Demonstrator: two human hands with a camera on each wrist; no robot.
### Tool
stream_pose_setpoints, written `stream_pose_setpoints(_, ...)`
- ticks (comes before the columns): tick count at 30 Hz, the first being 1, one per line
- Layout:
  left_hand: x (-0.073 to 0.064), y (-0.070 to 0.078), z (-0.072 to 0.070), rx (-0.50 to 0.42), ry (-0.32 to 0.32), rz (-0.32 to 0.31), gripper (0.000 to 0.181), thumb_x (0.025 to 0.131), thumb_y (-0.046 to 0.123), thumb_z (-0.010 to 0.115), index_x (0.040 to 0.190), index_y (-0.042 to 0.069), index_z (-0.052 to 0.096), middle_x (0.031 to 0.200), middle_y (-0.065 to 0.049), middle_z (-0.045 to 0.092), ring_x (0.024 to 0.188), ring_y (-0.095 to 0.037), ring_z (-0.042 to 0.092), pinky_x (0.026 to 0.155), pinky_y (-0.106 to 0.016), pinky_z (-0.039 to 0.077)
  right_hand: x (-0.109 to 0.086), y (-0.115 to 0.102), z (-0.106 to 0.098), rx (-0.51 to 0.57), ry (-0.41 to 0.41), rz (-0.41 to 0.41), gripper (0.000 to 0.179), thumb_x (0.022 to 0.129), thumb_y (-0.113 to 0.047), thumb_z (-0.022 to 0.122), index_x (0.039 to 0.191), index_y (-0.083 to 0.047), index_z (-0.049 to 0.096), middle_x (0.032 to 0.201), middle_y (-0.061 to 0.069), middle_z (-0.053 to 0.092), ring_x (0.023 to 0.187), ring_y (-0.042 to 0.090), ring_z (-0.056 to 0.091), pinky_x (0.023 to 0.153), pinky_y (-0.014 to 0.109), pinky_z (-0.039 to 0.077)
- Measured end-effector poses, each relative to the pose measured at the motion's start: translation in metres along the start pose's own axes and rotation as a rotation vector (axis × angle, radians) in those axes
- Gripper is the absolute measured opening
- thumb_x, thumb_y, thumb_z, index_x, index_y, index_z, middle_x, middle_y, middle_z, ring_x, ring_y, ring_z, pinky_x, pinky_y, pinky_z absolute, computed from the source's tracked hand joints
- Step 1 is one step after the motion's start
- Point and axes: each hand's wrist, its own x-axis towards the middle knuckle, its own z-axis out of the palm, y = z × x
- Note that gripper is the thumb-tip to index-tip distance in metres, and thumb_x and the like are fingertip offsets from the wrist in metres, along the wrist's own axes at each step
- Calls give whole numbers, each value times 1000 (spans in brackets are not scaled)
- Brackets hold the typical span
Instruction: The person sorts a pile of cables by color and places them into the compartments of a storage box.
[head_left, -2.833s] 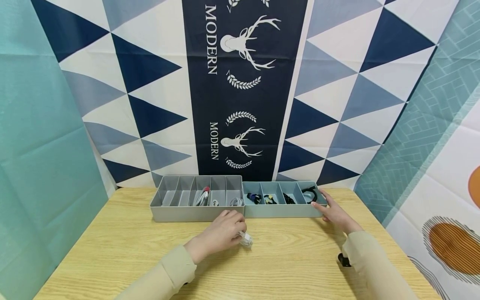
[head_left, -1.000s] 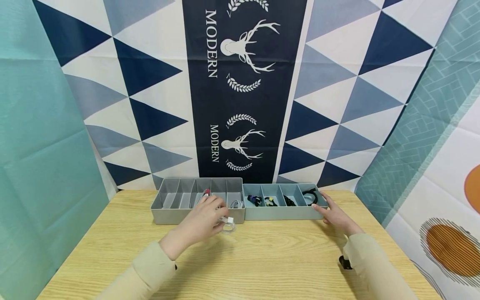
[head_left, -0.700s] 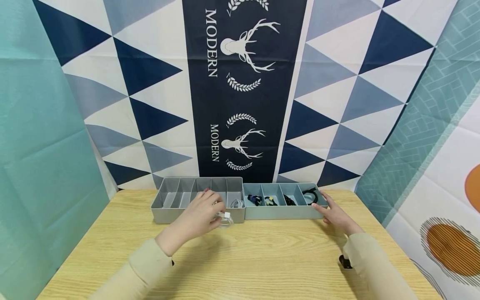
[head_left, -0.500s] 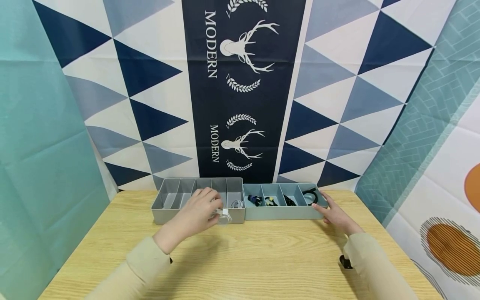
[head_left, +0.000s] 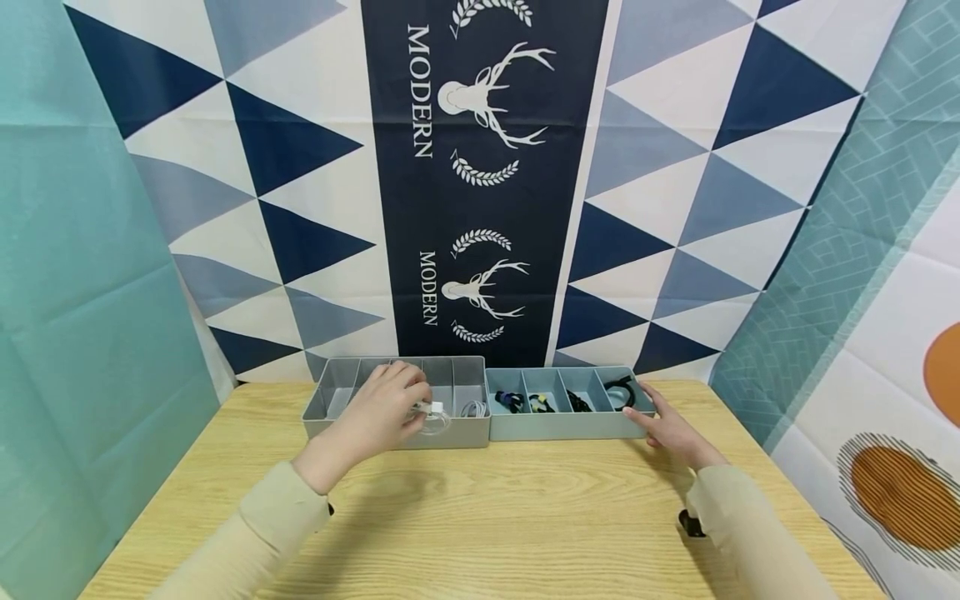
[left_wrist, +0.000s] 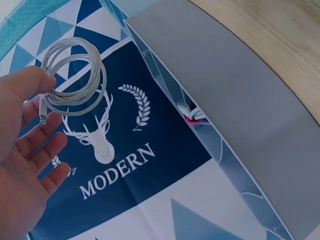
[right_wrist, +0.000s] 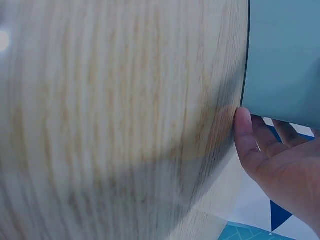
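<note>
My left hand is above the grey divided box, over its left and middle compartments. Between thumb and fingers it pinches a coiled white charging cable, whose small metal plug points down in the left wrist view; the other fingers are spread. At the far right end of the light-blue divided box, my right hand touches the corner, its thumb on the front rim and the fingers along the end wall. A white cable with a red part lies inside the grey box, hidden by my hand in the head view.
Both boxes stand side by side on a wooden table against a patterned cloth backdrop. A grey-white cable lies in the grey box's right compartment. Dark cable bundles and a black cable fill the blue box's compartments.
My left hand has moved from in front of the boxes leftward and up over the grey box, carrying the white charging cable. My right hand stays at the blue box's corner.
</note>
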Motion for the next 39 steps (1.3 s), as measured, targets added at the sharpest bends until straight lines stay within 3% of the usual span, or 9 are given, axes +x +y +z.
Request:
stream_pose_setpoints(2,-1,-2,-1,-13,1,-15,12,77,13,72,86,19,65,97,1,57,95,-20,51,83,-39,42,-1,-1,0,-3,0,0,91,93,-51,52,152,-15,-6,151,33,-2,109,38,43,80,38,47)
stream_pose_setpoints(9,-4,-14,-3,-22,19,-74,12,78,14,72,87,18,65,100,0,58,95,-20,51,81,-39,41,-1,0,1,5,0,9,91,92,-51,53,153,-16,-6,149,32,7,75,28,49,74,36,42)
stream_pose_setpoints(13,-6,-22,-5,-27,34,-113,11,80,14,71,88,17,65,99,-1,57,95,-21,50,79,-38,39,-1,0,0,-27,2,4,91,92,-52,52,152,-15,-6,151,33,2,95,34,49,79,37,44)
stream_pose_setpoints(17,-7,-30,-5,-12,48,-154,10,81,14,71,88,14,64,99,-3,58,96,-23,51,80,-40,39,0,-1,0,-40,-2,9,92,92,-53,51,152,-15,-6,152,33,-1,113,40,41,85,42,46)
stream_pose_setpoints(27,-10,-46,-4,4,87,-288,13,80,13,70,91,9,66,100,-7,59,104,-28,51,94,-50,39,1,0,0,-25,-6,25,94,90,-56,52,152,-16,-8,152,33,-3,124,46,33,94,54,43)
stream_pose_setpoints(39,-17,-68,3,47,110,-340,13,79,11,71,89,6,65,101,-12,59,100,-31,50,87,-48,39,2,2,0,-25,-1,13,93,91,-55,51,152,-17,-7,152,33,-3,120,43,37,92,50,44)
